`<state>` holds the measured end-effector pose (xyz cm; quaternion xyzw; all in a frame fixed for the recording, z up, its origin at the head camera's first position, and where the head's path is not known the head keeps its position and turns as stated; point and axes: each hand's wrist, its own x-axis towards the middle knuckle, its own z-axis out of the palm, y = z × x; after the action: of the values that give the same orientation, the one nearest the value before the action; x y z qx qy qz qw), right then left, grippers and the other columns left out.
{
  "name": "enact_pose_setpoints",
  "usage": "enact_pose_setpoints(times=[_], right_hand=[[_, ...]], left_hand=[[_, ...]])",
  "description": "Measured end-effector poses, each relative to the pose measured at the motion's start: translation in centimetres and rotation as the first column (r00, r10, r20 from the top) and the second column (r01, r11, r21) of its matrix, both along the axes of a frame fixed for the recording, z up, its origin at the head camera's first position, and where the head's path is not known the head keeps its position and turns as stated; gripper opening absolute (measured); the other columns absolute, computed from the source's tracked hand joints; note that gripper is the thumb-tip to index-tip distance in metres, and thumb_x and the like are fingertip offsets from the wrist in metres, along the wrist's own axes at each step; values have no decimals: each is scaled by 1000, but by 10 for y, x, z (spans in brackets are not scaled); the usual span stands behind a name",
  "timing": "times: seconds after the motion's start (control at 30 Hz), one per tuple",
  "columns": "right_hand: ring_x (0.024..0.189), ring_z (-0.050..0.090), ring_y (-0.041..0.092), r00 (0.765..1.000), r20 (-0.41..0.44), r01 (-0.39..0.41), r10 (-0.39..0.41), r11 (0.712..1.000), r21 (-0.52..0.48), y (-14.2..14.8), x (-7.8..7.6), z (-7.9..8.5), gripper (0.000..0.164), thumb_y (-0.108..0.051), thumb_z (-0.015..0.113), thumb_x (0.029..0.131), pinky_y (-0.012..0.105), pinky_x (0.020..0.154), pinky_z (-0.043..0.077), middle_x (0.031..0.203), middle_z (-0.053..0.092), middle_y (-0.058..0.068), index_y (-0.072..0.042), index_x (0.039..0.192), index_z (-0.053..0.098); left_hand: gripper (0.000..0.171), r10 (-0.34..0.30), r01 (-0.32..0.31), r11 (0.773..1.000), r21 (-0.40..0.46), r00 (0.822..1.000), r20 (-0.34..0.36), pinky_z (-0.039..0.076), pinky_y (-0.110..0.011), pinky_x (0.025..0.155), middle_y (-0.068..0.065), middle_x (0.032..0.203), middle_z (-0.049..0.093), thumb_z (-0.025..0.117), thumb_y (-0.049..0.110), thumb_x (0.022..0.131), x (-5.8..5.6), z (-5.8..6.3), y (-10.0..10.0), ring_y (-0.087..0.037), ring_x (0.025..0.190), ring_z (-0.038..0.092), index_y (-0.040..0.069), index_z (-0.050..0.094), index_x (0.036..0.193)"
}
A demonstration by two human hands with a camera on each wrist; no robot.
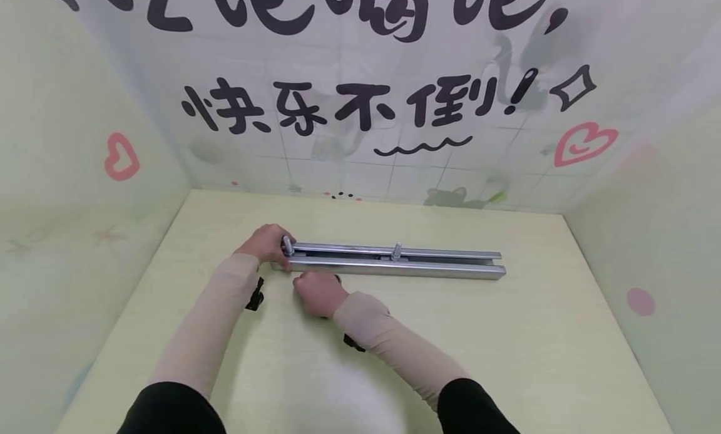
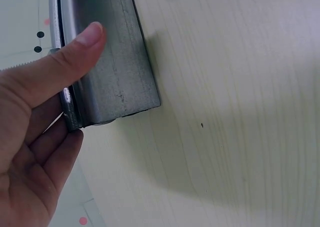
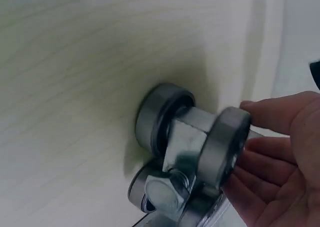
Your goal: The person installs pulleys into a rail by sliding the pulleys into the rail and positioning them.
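Note:
A long steel channel rail point(image 1: 394, 268) with a slot along its top lies crosswise on the table. My left hand point(image 1: 270, 245) grips its left end; in the left wrist view the thumb point(image 2: 75, 54) presses the side wall of the rail point(image 2: 117, 72). Close by that hand, a threaded bolt point(image 1: 288, 245) stands up from the slot, and a second bolt point(image 1: 397, 251) rises near the middle. Just in front of the rail, my right hand point(image 1: 320, 294) pinches a roller trolley point(image 3: 187, 142) by a wheel. It has several steel wheels and a hex bolt head point(image 3: 164, 194).
The pale wood-grain table point(image 1: 535, 346) carries the rail. Printed walls enclose it: a back wall point(image 1: 338, 152) with dark lettering, plus a left wall point(image 1: 67, 233) and a right wall point(image 1: 648, 233).

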<state>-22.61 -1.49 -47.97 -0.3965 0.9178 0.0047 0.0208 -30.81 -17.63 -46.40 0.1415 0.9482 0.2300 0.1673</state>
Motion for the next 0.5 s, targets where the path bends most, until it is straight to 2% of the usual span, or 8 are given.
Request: enact_pose_setpoints(times=[0.17, 0.5], right_hand=[[63, 59, 9, 996, -66, 59, -54, 994, 91, -9, 4, -9, 9, -11, 59, 79, 23, 44, 46, 76, 65, -3, -15, 84, 66], [60, 59, 9, 991, -70, 123, -115, 986, 110, -14, 5, -14, 7, -13, 60, 81, 22, 43, 45, 73, 64, -5, -17, 83, 65]], left_hand=[[62, 10, -10, 1000, 8, 1000, 19, 47, -41, 86, -17, 103, 65, 86, 11, 51, 0, 3, 0, -26, 91, 59, -3, 64, 107], [62, 7, -7, 1000, 5, 1000, 7, 47, -40, 84, -17, 102, 65, 86, 11, 50, -1, -1, -1, -25, 89, 59, -3, 64, 107]])
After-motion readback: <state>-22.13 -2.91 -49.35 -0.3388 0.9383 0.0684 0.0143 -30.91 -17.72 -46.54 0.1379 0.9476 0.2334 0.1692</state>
